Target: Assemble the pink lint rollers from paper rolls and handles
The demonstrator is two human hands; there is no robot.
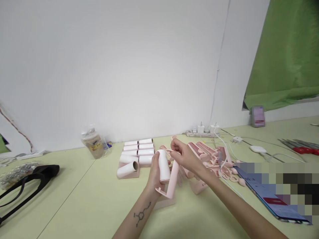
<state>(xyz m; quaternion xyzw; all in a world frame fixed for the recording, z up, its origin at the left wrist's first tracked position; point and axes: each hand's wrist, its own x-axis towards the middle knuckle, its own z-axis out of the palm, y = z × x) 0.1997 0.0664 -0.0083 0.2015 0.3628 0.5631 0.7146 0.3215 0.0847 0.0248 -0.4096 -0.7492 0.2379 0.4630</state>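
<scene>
My left hand (155, 174) is wrapped round a white lint roll (163, 165), held upright above the pale green table (82, 199). My right hand (183, 155) pinches the top of a pink roller handle (171, 184) that runs alongside the roll and ends in a ring at the bottom. Behind my hands lies a stack of several white rolls (137, 153), one in front with its brown core showing. To the right is a heap of pink handles and covers (211, 156).
A phone (264, 196) lies at the right. At the back wall sit a power strip with chargers (201, 131) and white cables. Screwdrivers (301, 146) lie far right. A clear bag (94, 142) stands left of the rolls, a black bag (32, 177) at far left.
</scene>
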